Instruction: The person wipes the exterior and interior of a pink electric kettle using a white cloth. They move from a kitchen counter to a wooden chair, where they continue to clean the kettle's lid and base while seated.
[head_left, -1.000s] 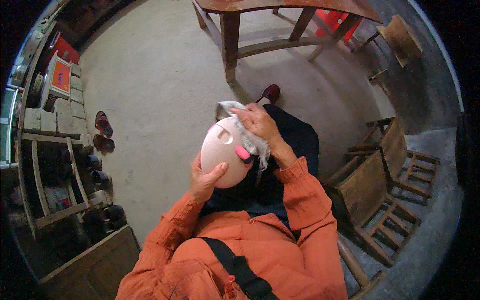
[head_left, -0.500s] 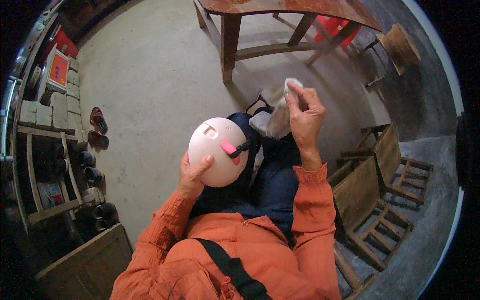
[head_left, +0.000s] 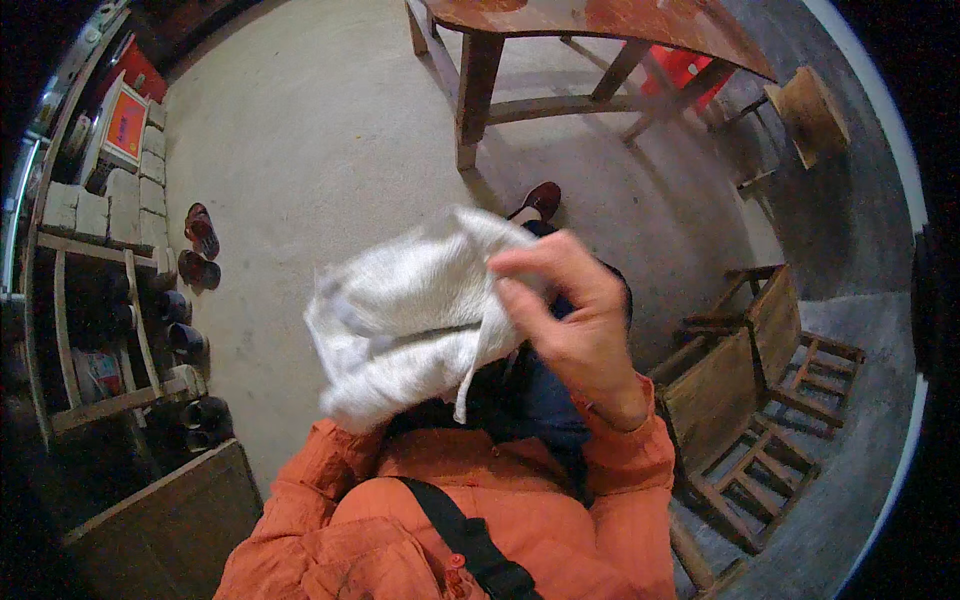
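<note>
On the left, I am following the orange sleeve [head_left: 310,480] up to where a pale grey cloth [head_left: 410,285] is spreading across the view. Half a second ago the left hand was showing, cradling a rounded pale pink case with a bright pink tab; now the cloth is hiding both, so I cannot tell what the left grip is doing. I am judging that the case is sitting behind the cloth, in front of the wearer's waist. Further right, the right hand [head_left: 580,320] is moving inward from its spot over the right leg, its grip pinching the cloth between thumb and forefinger and blurring slightly. For the work in hand, I am taking this to mean that the cloth is now over the case rather than hanging apart from it, though I am not seeing whether they are touching.

Counting from the left, I am finding one wooden rack [head_left: 105,412], one orange-red panel [head_left: 127,122], several dark shoes [head_left: 186,338] too dim to number, two dark red slip-ons [head_left: 201,231] lying on the floor [head_left: 300,150], one cloth, one worn maroon shoe [head_left: 543,200], one visible hand, one wooden table [head_left: 610,20], one red object [head_left: 678,72] beneath it, two low wooden chairs [head_left: 722,392] and one wooden stool [head_left: 808,118].
</note>
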